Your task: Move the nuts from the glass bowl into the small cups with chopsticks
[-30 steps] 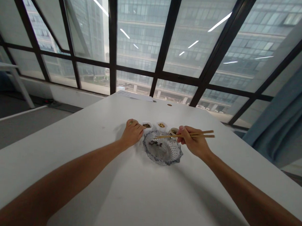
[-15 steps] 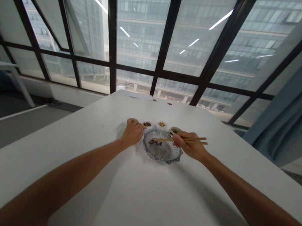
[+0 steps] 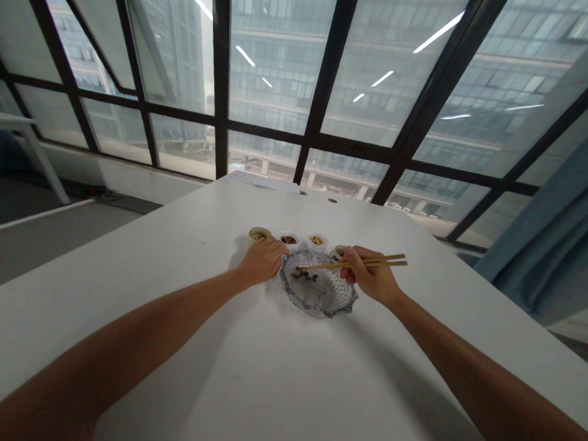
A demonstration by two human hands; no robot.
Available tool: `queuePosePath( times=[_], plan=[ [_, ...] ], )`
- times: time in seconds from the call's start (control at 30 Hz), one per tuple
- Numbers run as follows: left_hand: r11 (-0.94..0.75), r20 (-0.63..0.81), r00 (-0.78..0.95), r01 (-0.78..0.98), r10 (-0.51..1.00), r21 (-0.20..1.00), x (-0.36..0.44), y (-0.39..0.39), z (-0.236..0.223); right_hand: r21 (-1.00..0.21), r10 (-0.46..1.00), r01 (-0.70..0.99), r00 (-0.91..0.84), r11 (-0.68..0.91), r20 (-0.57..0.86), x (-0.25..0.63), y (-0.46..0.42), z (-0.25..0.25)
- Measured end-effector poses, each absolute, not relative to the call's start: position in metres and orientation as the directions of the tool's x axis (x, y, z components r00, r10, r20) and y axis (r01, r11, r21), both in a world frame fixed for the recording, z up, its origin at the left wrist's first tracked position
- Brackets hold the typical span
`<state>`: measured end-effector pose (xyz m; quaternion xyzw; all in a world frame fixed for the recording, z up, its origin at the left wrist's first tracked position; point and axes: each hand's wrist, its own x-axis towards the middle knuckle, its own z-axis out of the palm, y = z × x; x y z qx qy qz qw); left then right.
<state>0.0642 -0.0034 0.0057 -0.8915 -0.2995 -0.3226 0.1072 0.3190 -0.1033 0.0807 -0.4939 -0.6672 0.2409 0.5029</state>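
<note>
A clear, scalloped glass bowl point(image 3: 327, 303) sits on the white table, with several small dark pieces point(image 3: 307, 276) lying inside it. My left hand point(image 3: 263, 259) is closed at the bowl's left rim, fingertips and thumb against the glass. In my right hand point(image 3: 372, 273) is a pair of wooden chopsticks point(image 3: 328, 265), their tips down inside the bowl near the dark pieces. Whether the tips pinch a piece is too small to tell. Behind the bowl stand a white cup of dark bits point(image 3: 288, 239) and a white cup of yellowish bits point(image 3: 317, 240).
A greenish cup point(image 3: 259, 233) stands just behind my left hand, and another pale cup point(image 3: 338, 252) is partly hidden by my right hand. Papers point(image 3: 264, 181) lie at the table's far end by the windows. A blue curtain point(image 3: 541, 231) hangs at right.
My left hand has slid slightly down and away from the greenish cup, uncovering more of it. The chopstick tips have shifted a little within the bowl. The view has moved slightly.
</note>
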Motion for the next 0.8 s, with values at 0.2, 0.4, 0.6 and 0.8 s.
queuePosePath(
  times=[0.2, 0.4, 0.6, 0.8],
  plan=[
    [-0.842, 0.639, 0.643, 0.540, 0.422, 0.013, 0.064, -0.004, 0.003, -0.861, 0.887, 0.346, 0.138, 0.374, 0.440, 0.315, -0.105, 0.074],
    [-0.844, 0.635, 0.636, 0.534, 0.439, 0.049, 0.063, -0.003, 0.001, -0.890, 0.884, 0.285, 0.206, 0.357, 0.420, 0.315, -0.108, 0.071],
    [-0.844, 0.642, 0.627, 0.534, 0.441, 0.058, 0.064, -0.003, 0.001, -0.881, 0.883, 0.318, 0.200, 0.350, 0.424, 0.312, -0.110, 0.070],
    [-0.847, 0.641, 0.632, 0.529, 0.436, 0.054, 0.064, -0.003, 0.001, -0.847, 0.890, 0.405, 0.146, 0.345, 0.432, 0.315, -0.112, 0.066]
  ],
)
